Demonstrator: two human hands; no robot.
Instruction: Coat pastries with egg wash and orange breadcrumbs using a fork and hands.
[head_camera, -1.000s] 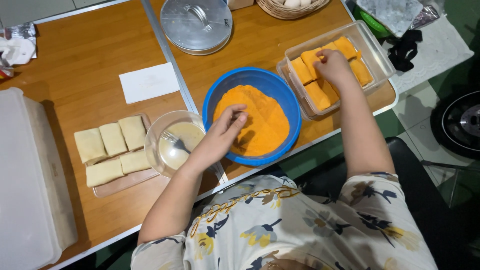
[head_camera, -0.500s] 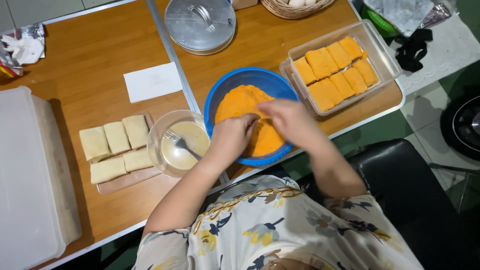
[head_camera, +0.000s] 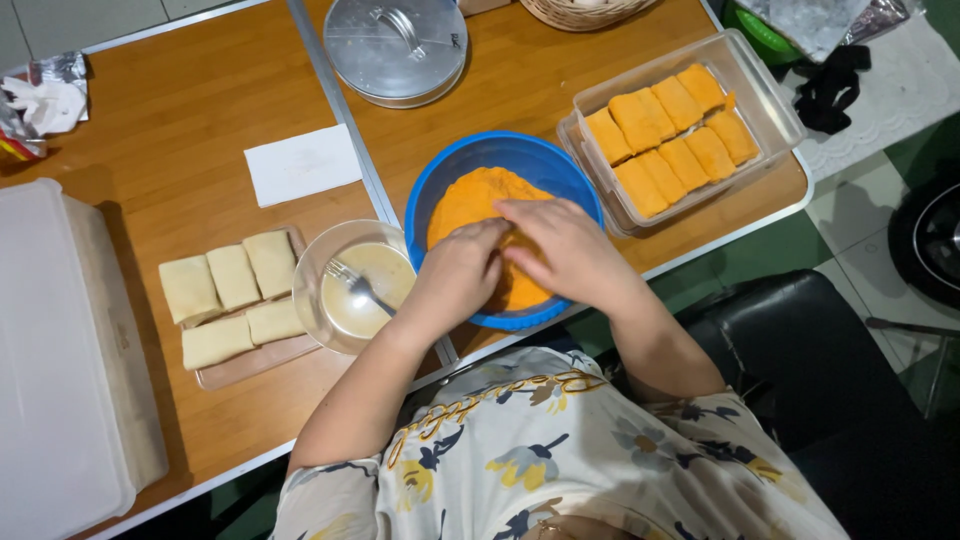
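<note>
wooden table (head_camera: 200, 130): both hands' fingers press hidden piece into orange crumbs (head_camera: 465, 200), grip unclear.

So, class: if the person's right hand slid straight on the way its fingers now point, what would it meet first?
The right hand points toward the left hand, so it would probably meet that first, over the orange crumbs.

A round metal lid (head_camera: 397, 45) sits at the far side of the wooden counter (head_camera: 200, 120). A white paper napkin (head_camera: 302, 164) lies flat near it. 5 pale folded rolls (head_camera: 232, 295) rest on a small tray, just beside a glass bowl (head_camera: 352, 285) with a fork (head_camera: 358, 287) in it. A clear box (head_camera: 690, 125) holds 8 orange coated rolls (head_camera: 668, 138). A big white plastic box (head_camera: 55, 360) stands at the left edge. A black chair (head_camera: 800, 370) is by the counter.
</note>
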